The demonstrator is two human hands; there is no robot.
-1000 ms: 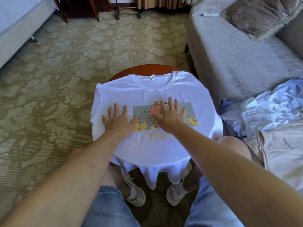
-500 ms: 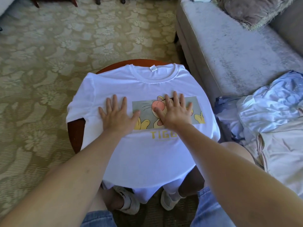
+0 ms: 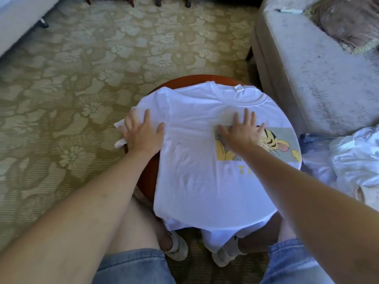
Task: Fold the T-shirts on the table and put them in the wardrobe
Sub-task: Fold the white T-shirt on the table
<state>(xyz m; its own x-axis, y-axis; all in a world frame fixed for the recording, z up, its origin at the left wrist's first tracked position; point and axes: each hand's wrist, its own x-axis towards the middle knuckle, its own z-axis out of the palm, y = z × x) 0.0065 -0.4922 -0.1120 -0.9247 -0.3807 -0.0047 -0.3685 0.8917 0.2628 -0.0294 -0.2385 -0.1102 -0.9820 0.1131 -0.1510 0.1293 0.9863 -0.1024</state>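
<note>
Fingers (image 3: 146,117) of the left hand (image 3: 141,134) are spread wide and lie flat on the white T-shirt (image 3: 194,171), at the seam where its left sleeve (image 3: 121,128) joins the body; the thumb points toward the middle of the shirt. The fingers (image 3: 246,117) of the right hand (image 3: 240,133) are also spread and pressed flat, on the chest of the shirt, covering the upper left corner of the cartoon print (image 3: 274,142). Neither hand grips or pinches any cloth. Both bare forearms reach in from the lower corners.

The T-shirt lies face up on a small round red-brown table (image 3: 147,175), its collar (image 3: 231,99) on the far side with a small label (image 3: 239,88) showing inside. The left sleeve droops over the table's left edge, and the hem hangs over the near edge, between the person's knees. Yellow letters sit under the print, partly hidden by the right arm.

Below the table are two light shoes (image 3: 178,247) and blue denim shorts (image 3: 133,267). A grey sofa (image 3: 307,78) stands to the right with a cushion (image 3: 348,23) on it, and a heap of pale clothes (image 3: 352,156) lies just beside the table. A flowered carpet (image 3: 71,89) covers the floor
</note>
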